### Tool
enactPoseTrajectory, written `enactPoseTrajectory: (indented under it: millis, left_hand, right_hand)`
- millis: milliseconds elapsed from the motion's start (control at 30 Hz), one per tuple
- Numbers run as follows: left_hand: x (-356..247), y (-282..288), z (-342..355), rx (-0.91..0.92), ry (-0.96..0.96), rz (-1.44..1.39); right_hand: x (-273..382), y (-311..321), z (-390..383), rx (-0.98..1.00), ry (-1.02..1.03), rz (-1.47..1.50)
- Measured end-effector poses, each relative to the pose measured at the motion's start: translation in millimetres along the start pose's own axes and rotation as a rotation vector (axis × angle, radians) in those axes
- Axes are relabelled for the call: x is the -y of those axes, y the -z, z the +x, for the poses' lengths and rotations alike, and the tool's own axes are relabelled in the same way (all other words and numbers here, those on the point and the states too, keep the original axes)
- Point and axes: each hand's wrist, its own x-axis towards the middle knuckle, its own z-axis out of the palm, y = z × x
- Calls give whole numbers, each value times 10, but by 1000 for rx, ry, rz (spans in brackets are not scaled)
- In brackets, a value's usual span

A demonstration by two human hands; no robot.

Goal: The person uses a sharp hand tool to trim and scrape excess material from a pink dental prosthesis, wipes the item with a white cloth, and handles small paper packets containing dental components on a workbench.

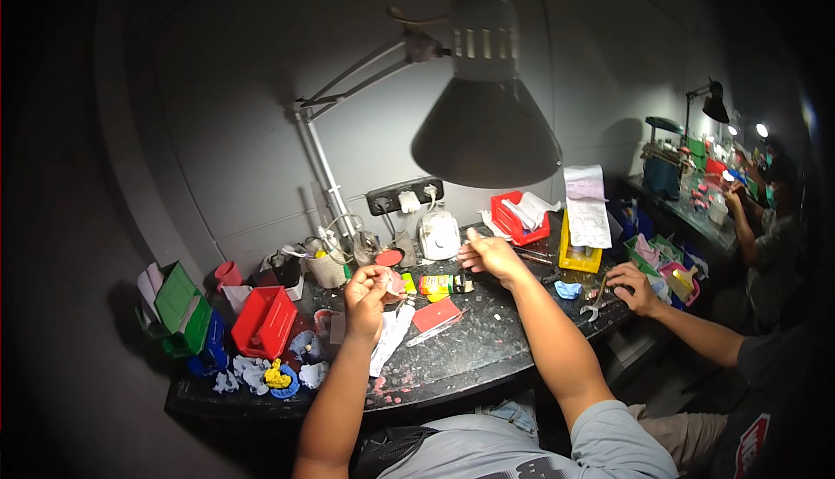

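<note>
In the head view my left hand (365,296) grips a pink object (393,281), possibly a dental model, above a crumpled white cloth (390,338). My right hand (487,257) is raised just right of a white device (437,236), fingers curved and apart, with nothing visible in them. Between my hands lie a green-and-yellow packet (437,283) and a flat red piece (435,314). A round red tin (389,256) sits behind my left hand.
Red bins (261,322), a green bin (165,314) and blue molded pieces (248,372) crowd the left. A lamp (483,131) overhangs the bench (470,353). A co-worker's hand (632,288) rests at right beside a wrench (591,309); a yellow tray (581,253) is behind.
</note>
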Motion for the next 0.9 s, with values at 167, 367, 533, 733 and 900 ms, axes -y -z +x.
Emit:
enactPoseTrajectory:
  millis: [167,367,533,733,900]
  left_hand:
    - [113,64,13,-11,-18,-2]
    - [226,-52,63,61,-37,-46]
    - [111,11,-6,-49,-41,-15]
    - [69,25,17,-19,-33,14]
    - [71,-47,54,-30,-46,-5]
  right_hand:
    - [313,169,-304,17,206,51]
    - [516,68,-1951,-210,624,-853]
    - [-52,-96,-2725,129,507,-1427]
    - [-182,-28,-2944,64,455,-1487]
    - [62,191,-2907,199,449,-1284]
